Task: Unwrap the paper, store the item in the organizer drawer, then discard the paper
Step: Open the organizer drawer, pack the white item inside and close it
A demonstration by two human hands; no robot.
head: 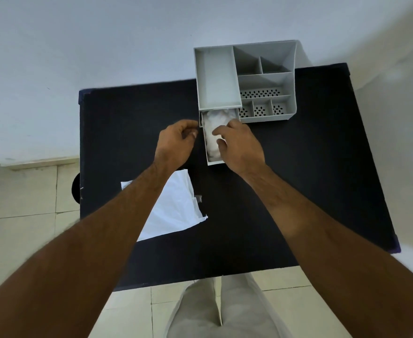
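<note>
My right hand (237,145) presses the white item (211,140) into the open drawer (215,162); my left hand (176,140), loosely curled and empty, hovers beside the drawer. Tuck everything below the rim first.

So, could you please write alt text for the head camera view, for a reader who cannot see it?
Seen from above, a person's right hand rests on a white item in the pulled-out drawer of a grey desk organizer, while the left hand hovers beside the drawer. A sheet of white paper lies unfolded on the black table under the left forearm.
</note>
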